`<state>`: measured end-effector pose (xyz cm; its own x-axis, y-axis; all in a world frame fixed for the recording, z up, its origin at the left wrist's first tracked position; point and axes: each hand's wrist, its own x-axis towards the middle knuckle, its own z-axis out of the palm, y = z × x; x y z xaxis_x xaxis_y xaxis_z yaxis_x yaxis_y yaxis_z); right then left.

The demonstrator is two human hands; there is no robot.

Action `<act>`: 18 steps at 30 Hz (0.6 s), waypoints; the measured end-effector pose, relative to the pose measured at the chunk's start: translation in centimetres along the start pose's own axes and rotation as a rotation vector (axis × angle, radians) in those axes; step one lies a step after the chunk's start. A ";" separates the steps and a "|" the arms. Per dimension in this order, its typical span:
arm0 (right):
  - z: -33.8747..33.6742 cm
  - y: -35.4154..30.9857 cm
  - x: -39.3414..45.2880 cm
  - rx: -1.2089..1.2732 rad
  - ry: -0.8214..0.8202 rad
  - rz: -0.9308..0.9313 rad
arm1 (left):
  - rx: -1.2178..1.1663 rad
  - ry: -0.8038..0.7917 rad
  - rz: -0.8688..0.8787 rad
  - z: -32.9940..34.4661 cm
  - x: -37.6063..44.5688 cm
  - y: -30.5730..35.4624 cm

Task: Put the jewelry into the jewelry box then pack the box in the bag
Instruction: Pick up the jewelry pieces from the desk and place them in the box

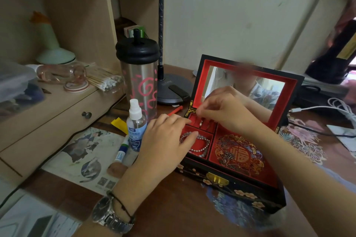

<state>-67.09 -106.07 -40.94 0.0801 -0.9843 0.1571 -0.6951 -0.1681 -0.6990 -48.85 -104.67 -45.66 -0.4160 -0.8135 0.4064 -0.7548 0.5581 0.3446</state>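
A black lacquered jewelry box with red lining stands open on the desk, its mirrored lid upright. A grey bead bracelet lies in the front left compartment. A silver ring stands in the slotted compartment behind it. My left hand rests on the box's left edge, fingertips touching the bracelet. My right hand hovers over the ring slots with thumb and forefinger pinched; whether it holds anything is hidden. The right compartment carries a gold and red emblem. No bag is identifiable.
Left of the box stand a spray bottle and a steel tumbler with a black lid. A lamp base sits behind. A red pen, glue stick, cotton swabs and white cables lie around.
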 end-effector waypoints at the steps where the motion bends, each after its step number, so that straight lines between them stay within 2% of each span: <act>1: 0.0 0.0 0.1 -0.041 0.007 -0.017 | -0.004 0.001 0.001 0.0 0.0 0.0; 9: 0.5 0.1 0.3 -0.229 0.015 -0.057 | -0.028 0.001 -0.001 0.0 0.0 0.0; 18: -0.6 -0.3 -0.4 -0.205 0.039 -0.063 | -0.039 -0.009 -0.007 -0.2 0.0 0.1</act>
<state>-67.36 -105.59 -40.32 0.1029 -0.9688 0.2254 -0.8209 -0.2106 -0.5309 -48.79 -104.62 -45.45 -0.4156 -0.8188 0.3961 -0.7374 0.5582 0.3802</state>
